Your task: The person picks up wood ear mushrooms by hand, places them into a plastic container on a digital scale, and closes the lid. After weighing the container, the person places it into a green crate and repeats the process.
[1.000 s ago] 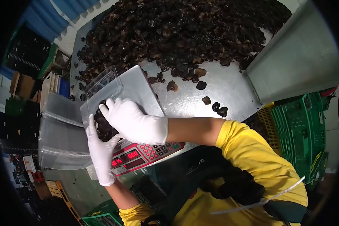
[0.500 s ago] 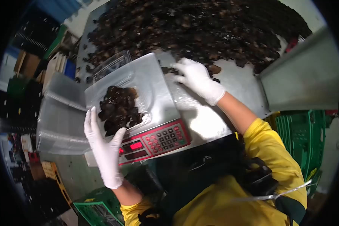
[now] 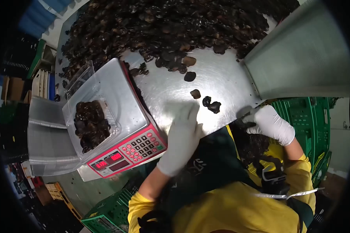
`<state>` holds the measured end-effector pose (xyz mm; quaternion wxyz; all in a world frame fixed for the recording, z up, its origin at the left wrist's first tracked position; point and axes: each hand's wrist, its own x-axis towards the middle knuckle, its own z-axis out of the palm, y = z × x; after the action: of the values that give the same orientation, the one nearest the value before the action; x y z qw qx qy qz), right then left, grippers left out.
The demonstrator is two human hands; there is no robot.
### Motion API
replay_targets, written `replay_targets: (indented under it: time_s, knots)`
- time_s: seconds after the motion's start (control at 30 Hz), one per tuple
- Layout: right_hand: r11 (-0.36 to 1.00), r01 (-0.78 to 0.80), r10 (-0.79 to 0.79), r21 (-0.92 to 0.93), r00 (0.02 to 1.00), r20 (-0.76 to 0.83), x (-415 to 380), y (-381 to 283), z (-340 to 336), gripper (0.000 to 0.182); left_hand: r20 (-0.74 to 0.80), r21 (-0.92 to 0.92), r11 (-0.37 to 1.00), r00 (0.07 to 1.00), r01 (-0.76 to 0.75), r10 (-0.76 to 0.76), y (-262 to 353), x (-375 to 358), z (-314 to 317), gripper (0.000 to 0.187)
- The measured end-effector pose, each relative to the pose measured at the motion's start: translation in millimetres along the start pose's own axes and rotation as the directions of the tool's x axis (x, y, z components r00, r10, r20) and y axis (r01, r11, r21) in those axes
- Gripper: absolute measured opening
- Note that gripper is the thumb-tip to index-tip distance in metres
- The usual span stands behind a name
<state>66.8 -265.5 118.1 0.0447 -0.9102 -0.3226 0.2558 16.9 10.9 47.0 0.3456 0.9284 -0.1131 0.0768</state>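
My left hand point(image 3: 182, 136), white-gloved and blurred, is over the metal table point(image 3: 163, 91) beside the scale point(image 3: 122, 93), fingers stretched out, holding nothing. At the table's front edge, my gloved right hand point(image 3: 272, 124) has its fingers bent round dark pieces, partly in shadow. A clear plastic tray point(image 3: 112, 123) filled with dark, wet, mushroom-like pieces point(image 3: 90, 126) sits on the scale, whose red display is lit. A few loose pieces point(image 3: 195, 94) lie between the hands and the large pile point(image 3: 163, 27).
Stacked clear trays point(image 3: 48, 136) stand left of the scale. Below my right hand is a yellow basket point(image 3: 275, 149) with dark pieces. Green crates point(image 3: 299, 116) stand at right and lower left point(image 3: 111, 211). A metal panel point(image 3: 299, 58) rises at right.
My left hand has left the tray and moved right over the table. My right hand has moved from near the pile to the front edge. The scale appears further left in view.
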Motion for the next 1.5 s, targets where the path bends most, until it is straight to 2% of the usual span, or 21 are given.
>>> replay_targets:
  time_s: [0.07,0.13,0.17,0.23,0.27,0.33,0.37,0.47,0.53,0.6,0.63,0.7,0.73,0.8,0.87,1.0,1.1,1.13,1.27,1.3,1.5]
  knots:
    - [0.996,0.054,-0.025,0.074,0.937,-0.347,13.5,0.5,22.4,0.041,-0.017,0.067,0.998,1.0,0.014,-0.012,-13.0,24.5,31.5,0.044]
    - [0.982,-0.008,0.107,0.191,0.85,-0.516,44.3,-13.3,40.7,0.05,-0.156,0.363,0.929,0.979,-0.065,0.13,-24.0,45.2,52.4,0.032]
    - [0.988,-0.042,0.115,0.149,0.843,-0.526,62.0,-19.4,47.5,0.055,-0.157,0.374,0.926,0.979,-0.062,0.13,-23.1,50.8,51.3,0.032]
    - [0.986,0.021,0.072,0.167,0.844,-0.532,94.4,-20.8,60.1,0.057,0.176,0.437,0.899,0.977,0.028,-0.116,-22.0,62.6,45.3,0.016]
    - [0.97,0.076,0.06,0.23,0.844,-0.533,106.0,-20.2,59.0,0.055,0.173,0.447,0.894,0.978,0.03,-0.118,-33.5,62.5,50.5,0.016]
    - [0.907,0.059,0.188,0.416,0.829,-0.527,129.3,-15.8,40.6,0.05,-0.145,0.419,0.903,0.989,0.094,-0.035,-64.6,54.0,67.1,0.01]
    - [0.87,0.04,0.25,0.491,0.823,-0.51,144.8,-13.9,25.1,0.046,-0.144,0.319,0.924,0.975,0.209,-0.17,-38.9,65.1,40.2,0.014]
    - [0.9,0.166,0.204,0.404,0.657,-0.726,205.7,0.1,14.4,0.045,-0.288,0.249,0.903,0.917,0.35,-0.276,-40.1,95.4,37.0,0.025]
    - [0.909,0.164,0.161,0.384,0.711,-0.684,233.2,0.0,10.7,0.043,-0.442,0.318,0.924,0.895,0.214,-0.055,-54.7,111.1,47.6,0.046]
    - [0.883,0.231,0.014,0.408,0.857,-0.515,229.8,-3.0,0.0,0.033,-0.191,0.369,0.869,0.942,0.329,-0.276,-52.0,121.8,40.4,0.043]
    - [0.903,0.223,-0.033,0.368,0.888,-0.459,222.4,-5.2,-3.6,0.032,-0.171,0.422,0.874,0.968,0.242,-0.185,-59.3,112.9,42.8,0.042]
    - [0.885,0.185,-0.042,0.427,0.946,-0.322,211.4,-5.9,-17.0,0.032,-0.029,0.426,0.849,0.943,0.313,-0.333,-31.6,101.8,21.3,0.042]
    - [0.884,0.188,-0.045,0.427,0.945,-0.324,219.2,-2.3,-18.5,0.032,0.018,0.398,0.86,0.935,0.319,-0.354,-25.8,92.6,15.4,0.044]
    - [0.786,0.267,0.182,0.557,0.762,-0.622,243.1,8.1,-17.9,0.039,-0.018,0.384,0.862,0.936,0.331,-0.352,-25.9,75.7,17.3,0.047]
    - [0.9,0.271,0.136,0.343,0.572,-0.809,272.8,15.6,-20.7,0.045,-0.031,0.365,0.865,0.933,0.344,-0.358,-25.3,62.5,19.9,0.05]
    - [0.971,0.234,-0.151,0.044,0.748,-0.646,299.0,18.8,-24.4,0.037,-0.002,0.339,0.891,0.948,0.301,-0.319,-20.3,53.9,12.2,0.056]
    - [0.881,0.389,-0.107,0.268,0.717,-0.688,268.8,15.2,-17.0,0.031,-0.059,0.364,0.893,0.964,0.263,-0.26,-20.6,48.2,8.5,0.05]
    - [0.87,0.35,-0.075,0.348,0.79,-0.609,249.8,15.0,-19.2,0.031,-0.063,0.357,0.894,0.962,0.27,-0.265,-21.9,46.8,8.3,0.05]
    - [0.732,0.412,0.038,0.543,0.77,-0.637,211.6,28.7,2.8,0.039,-0.061,0.342,0.912,0.974,0.225,-0.217,-23.0,43.5,5.3,0.036]
    - [0.705,0.348,0.08,0.618,0.827,-0.557,204.8,34.0,4.8,0.041,-0.063,0.336,0.912,0.972,0.235,-0.227,-23.6,43.8,5.0,0.036]
    - [0.709,0.247,0.212,0.661,0.819,-0.533,170.2,38.4,22.9,0.036,-0.108,0.246,0.929,0.96,0.277,-0.257,-32.3,37.7,9.4,0.052]
